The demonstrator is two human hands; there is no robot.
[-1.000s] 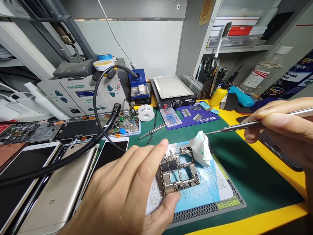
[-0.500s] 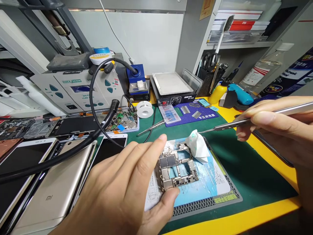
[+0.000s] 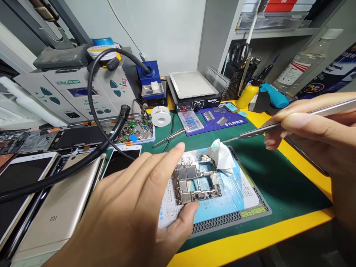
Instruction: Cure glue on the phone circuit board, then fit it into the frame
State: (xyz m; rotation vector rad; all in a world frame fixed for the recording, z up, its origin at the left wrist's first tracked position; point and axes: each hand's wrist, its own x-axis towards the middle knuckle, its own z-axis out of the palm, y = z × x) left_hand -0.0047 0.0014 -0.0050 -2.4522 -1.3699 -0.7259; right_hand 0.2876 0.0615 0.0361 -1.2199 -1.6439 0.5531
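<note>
1. Green matting (image 3: 289, 185) covers a yellow benchtop (image 3: 233, 245) beneath a glossy blue-and-white sheet (image 3: 236, 194).
2. My left hand (image 3: 136, 196) grips a chip-studded, window-cut circuit board (image 3: 187, 172) between thumb and forefinger, over the sheet.
3. My right hand (image 3: 308, 124) pinches a slim metal tool (image 3: 258, 131), fine tip close to crumpled white tissue (image 3: 224, 155) beside the board.

Left fingers (image 3: 161, 167) arched, thumb (image 3: 187, 218) spread apart, right fingers (image 3: 303, 105) pinched.

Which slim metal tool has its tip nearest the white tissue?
The tool in the right hand: its tip is right by the tissue, while the tweezers lie unheld and apart from it.
</note>
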